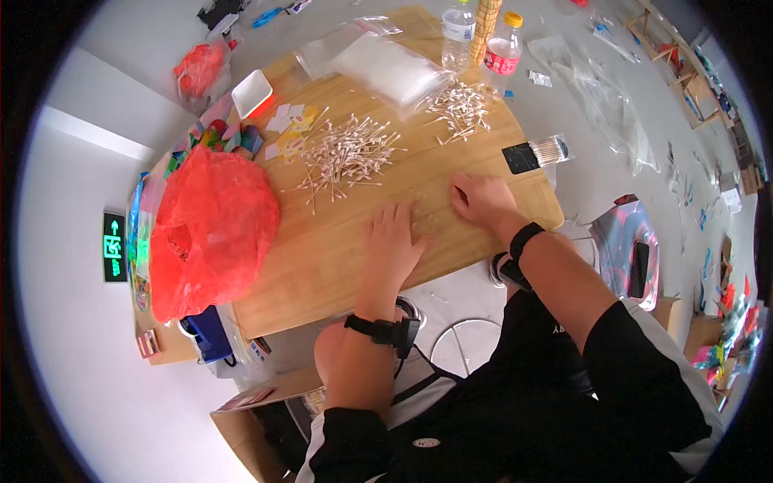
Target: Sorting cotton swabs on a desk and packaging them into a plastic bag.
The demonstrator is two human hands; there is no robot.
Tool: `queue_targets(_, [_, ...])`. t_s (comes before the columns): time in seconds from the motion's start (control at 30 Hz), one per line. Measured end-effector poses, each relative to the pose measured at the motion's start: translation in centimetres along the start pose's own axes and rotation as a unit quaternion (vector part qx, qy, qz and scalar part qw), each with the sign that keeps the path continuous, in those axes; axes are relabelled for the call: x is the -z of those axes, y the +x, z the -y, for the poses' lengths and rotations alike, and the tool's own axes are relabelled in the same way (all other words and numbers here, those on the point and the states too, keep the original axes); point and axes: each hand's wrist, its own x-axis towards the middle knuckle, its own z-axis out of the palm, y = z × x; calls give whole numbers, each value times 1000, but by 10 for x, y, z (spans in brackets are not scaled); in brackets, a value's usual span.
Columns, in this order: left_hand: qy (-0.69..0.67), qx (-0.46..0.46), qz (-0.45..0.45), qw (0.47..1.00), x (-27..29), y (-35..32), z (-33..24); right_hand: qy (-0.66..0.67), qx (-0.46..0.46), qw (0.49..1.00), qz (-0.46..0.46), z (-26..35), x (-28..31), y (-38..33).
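Note:
My left hand (394,245) lies flat on the wooden table (314,258), fingers stretched out and nothing under them that I can see. To its right, my right hand (483,199) rests on the tabletop in a loose fist, with no object showing in it. A large loose pile of cotton swabs (350,157) spreads beyond my left hand. Farther right, a smaller swab heap (460,109) lies beyond my right hand. Near the right edge of the table is a clear packet of swabs (549,150) with a black card (520,158). Both hands are apart from all the swabs.
A red plastic bag (213,233) bulges at the table's left. Clear plastic bags (386,68) lie at the far side, near two bottles (503,48) and a white-and-red tray (253,92). Small cards (290,125) sit by the big pile. A stool (624,249) holds a phone (639,270).

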Motion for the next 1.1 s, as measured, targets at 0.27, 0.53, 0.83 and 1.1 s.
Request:
queue_targets(0.27, [-69, -113, -10, 991, -5, 13, 26, -24, -27, 999, 8, -3, -8, -1])
queue_targets(0.53, [64, 38, -185, 980, 3, 43, 68, -7, -12, 1000, 8, -1, -8, 0])
queue_targets(0.83, [69, 38, -185, 980, 6, 47, 66, -2, -12, 1000, -3, 0, -6, 1])
queue_targets(1.1, [51, 6, -131, 990, -12, 39, 45, -14, -10, 1000, -9, -2, -7, -1])
